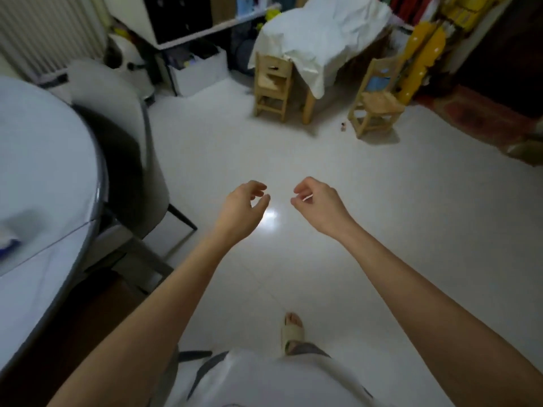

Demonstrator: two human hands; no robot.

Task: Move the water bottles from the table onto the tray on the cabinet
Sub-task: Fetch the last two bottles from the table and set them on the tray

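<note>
Bare forearms [164, 295], table [44, 177] left, chairs [271, 86] ahead

2 hands show, a left hand [244, 202] and a right hand [316, 202], both empty with fingers loosely curled, held out over the floor [367, 230]. Far beyond them stand 2 small wooden chairs, 1 [271, 86] ahead of the hands and 1 [377, 98] beyond and right of the right hand. Between those chairs is 1 small table [320, 39] under a white cloth. Left of the left hand sits 1 round table [44, 160] with 1 grey chair [117, 136] tucked beside it. Beyond that, 1 white storage box [199, 71]. Below the hands, 1 sandalled foot [292, 330] shows.
</note>
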